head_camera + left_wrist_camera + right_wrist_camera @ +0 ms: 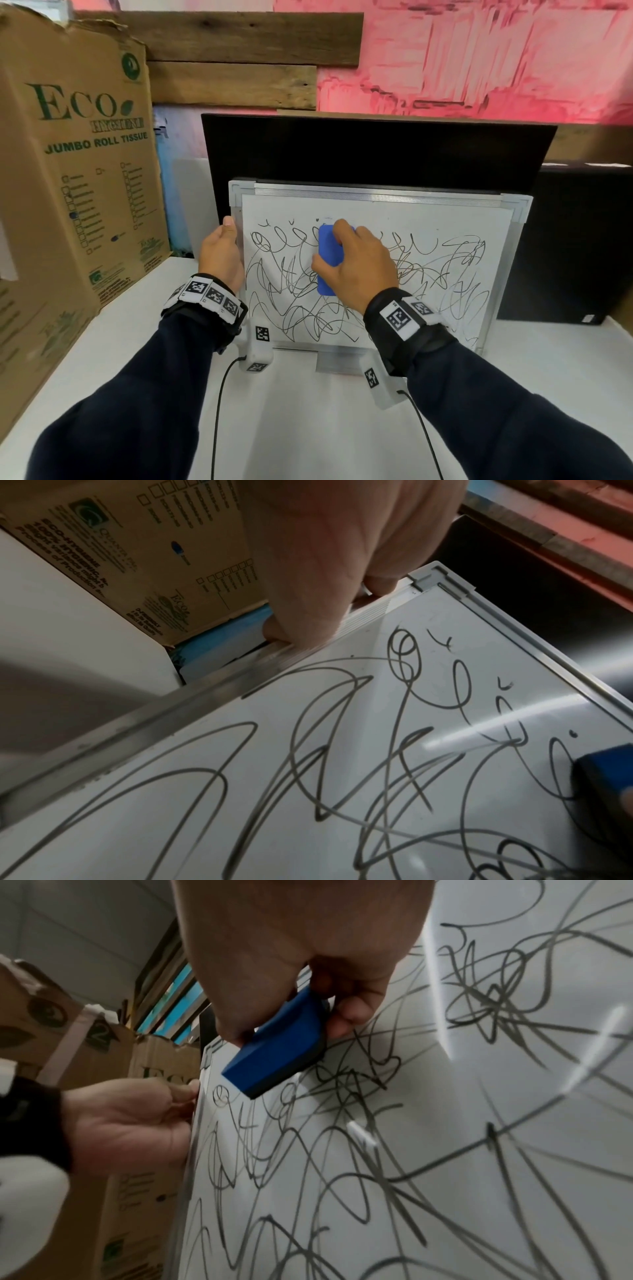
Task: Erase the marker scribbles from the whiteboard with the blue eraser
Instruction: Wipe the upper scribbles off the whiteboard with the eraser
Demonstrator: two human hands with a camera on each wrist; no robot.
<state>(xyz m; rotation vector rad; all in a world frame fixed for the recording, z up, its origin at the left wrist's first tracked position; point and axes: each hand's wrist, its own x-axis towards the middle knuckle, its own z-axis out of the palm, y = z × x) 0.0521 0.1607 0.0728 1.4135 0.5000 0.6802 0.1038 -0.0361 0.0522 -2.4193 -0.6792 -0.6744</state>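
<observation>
We are looking at the whiteboard (376,219) first, the biggest thing here. It is standing tilted back on the white surface (308,428), leaning on a black panel (376,150). It is looking stiff and flat, with a smooth, slippery face and a metal frame, and it could slide or tip when pushed. The frame edge is the good place to hold it. Our left hand (219,255) is doing that, with its fingers (380,585) curling round the left edge of the frame near the top corner.

Black scribbles (455,274) are covering almost the whole board, so we are thinking the wiping is only starting.

The blue eraser (329,255) is small and looks light, with a harder blue top and a soft dark pad underneath. Its two long sides are the place to hold. Our right hand (356,267) is pinching it there, thumb on one side and fingers (349,1015) on the other, pressing the pad flat on the board's upper middle.
</observation>
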